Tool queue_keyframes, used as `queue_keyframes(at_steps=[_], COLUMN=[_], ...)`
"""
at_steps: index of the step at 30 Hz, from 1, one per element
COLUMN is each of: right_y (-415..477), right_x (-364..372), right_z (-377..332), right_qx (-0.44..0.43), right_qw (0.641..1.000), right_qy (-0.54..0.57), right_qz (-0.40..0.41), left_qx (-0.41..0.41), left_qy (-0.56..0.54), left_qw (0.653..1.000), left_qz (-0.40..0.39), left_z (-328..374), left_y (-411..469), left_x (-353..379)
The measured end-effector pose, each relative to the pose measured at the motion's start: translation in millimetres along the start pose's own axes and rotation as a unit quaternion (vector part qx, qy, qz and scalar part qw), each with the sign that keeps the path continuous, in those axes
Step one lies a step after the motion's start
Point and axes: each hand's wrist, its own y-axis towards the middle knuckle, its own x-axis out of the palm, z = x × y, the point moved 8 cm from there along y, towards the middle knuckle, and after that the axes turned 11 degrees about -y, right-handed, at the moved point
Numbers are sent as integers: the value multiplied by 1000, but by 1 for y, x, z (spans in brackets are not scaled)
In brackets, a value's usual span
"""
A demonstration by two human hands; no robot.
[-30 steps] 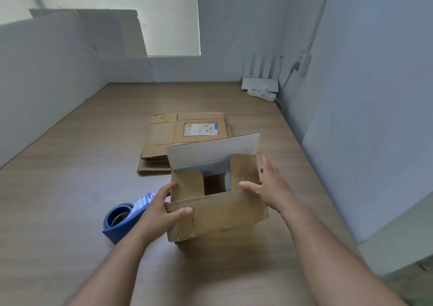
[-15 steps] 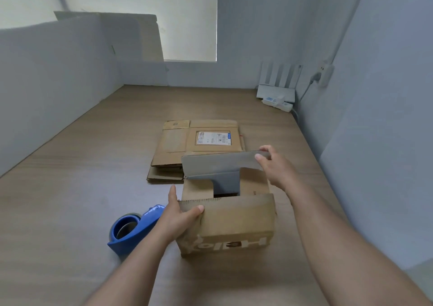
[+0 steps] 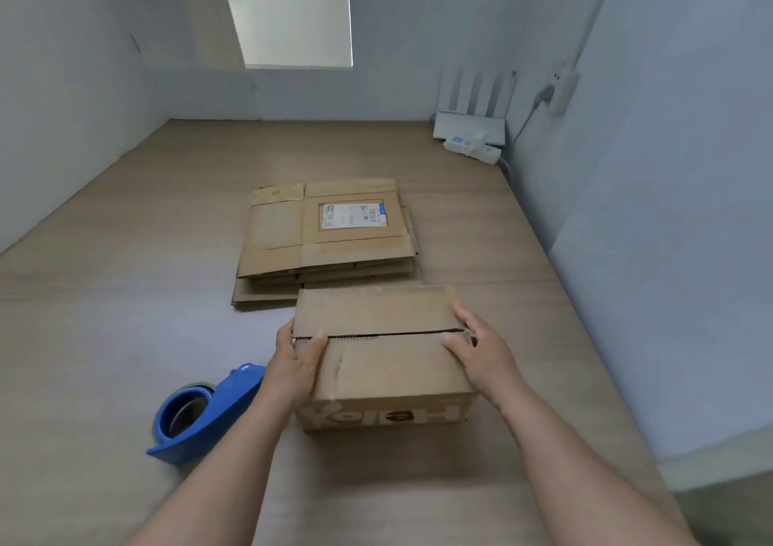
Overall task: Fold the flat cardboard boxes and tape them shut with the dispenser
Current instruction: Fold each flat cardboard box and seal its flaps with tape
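Head view: left hand (image 3: 295, 365) hides dispenser (image 3: 196, 413) end; box (image 3: 389, 361) print blurred.

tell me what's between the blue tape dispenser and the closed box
Head view: the left hand alone, gripping the brown cardboard box beside the blue tape dispenser.
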Motion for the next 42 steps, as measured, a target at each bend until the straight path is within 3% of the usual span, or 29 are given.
queue_keyframes(at_steps=[11,18,23,26,29,33,35,37,39,42], right_y=[-28,-36,-41,-48,-52,-55,-56,-58,-60,-61], right_x=[25,20,13,21,28,27,28,30,30,30], right_z=[-20,-11,-26,-41,-37,-36,-39,-42,-44,-55], right_qx=[-21,38,-10,-86,-93,-86,-80,-80,-79,-79], right_qw=[994,992,981,974,977,976,973,971,970,967], right_qy=[-96,-54,-120,-178,-183,-185,-199,-207,-209,-227], right_qz=[55,109,151,113,56,78,85,91,98,88], left_qx=[10,51,51,54,63,84,140,248,301,296], left_qy=[35,71,75,77,82,116,208,361,439,461], left_qw=[999,996,996,995,994,989,968,899,842,829], left_qz=[27,6,-9,-19,-25,-34,-13,-24,-84,-110], left_z=[-12,-13,-15,-18,-18,-14,-3,11,10,6], left_y=[-29,-38,-27,-21,-16,-20,-29,-45,-55,-51], left_x=[-27,-26,-26,-29,-34,-32,-33,-18,3,6])
